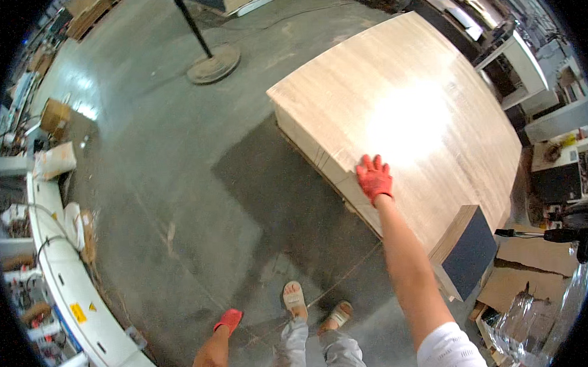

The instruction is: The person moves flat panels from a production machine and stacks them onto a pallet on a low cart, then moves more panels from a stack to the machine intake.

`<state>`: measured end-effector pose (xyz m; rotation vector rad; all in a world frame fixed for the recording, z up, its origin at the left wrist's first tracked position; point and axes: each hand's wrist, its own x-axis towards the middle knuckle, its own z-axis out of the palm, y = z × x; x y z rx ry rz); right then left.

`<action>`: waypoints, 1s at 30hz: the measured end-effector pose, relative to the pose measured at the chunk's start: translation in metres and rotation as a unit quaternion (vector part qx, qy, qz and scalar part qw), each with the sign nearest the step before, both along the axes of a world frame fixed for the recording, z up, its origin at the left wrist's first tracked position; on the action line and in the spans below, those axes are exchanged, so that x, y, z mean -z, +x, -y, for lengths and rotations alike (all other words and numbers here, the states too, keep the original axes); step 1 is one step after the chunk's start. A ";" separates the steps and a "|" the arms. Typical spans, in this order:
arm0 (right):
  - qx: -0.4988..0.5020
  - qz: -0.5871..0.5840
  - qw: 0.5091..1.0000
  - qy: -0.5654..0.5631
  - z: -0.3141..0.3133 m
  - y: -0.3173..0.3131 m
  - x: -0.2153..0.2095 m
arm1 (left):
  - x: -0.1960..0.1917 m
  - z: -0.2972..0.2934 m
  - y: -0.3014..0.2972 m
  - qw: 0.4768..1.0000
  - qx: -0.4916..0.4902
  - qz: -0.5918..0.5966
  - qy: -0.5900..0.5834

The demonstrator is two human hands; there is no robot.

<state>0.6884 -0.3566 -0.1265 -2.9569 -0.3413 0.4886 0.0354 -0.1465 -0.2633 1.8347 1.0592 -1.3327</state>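
Note:
My right hand, in a red glove, rests palm down with spread fingers near the left edge of a large stack of pale wood-grain panels. Glare whitens the middle of the top panel. My left hand, also gloved in red, hangs low over the floor, apart from the stack. Nothing shows in it, and its separate fingers cannot be made out. Close to my right forearm, a smaller stack of boards with a dark top sits at the big stack's near corner.
A black post on a round base stands on the grey floor ahead. A long white machine housing curves along the left. Cardboard with clear plastic wrap lies at the lower right, and a cardboard box is at the far left.

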 end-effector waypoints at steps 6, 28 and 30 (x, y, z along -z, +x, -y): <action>0.020 -0.005 0.999 -0.033 -0.056 0.088 -0.030 | -0.052 -0.039 0.293 0.908 -0.223 0.355 0.006; 0.117 0.143 0.982 -0.048 -0.225 0.436 0.016 | -0.078 -0.194 0.948 0.886 -0.042 0.399 -0.231; 0.130 0.256 0.958 -0.015 -0.223 0.444 0.040 | -0.069 -0.181 0.965 0.874 -0.061 0.422 -0.232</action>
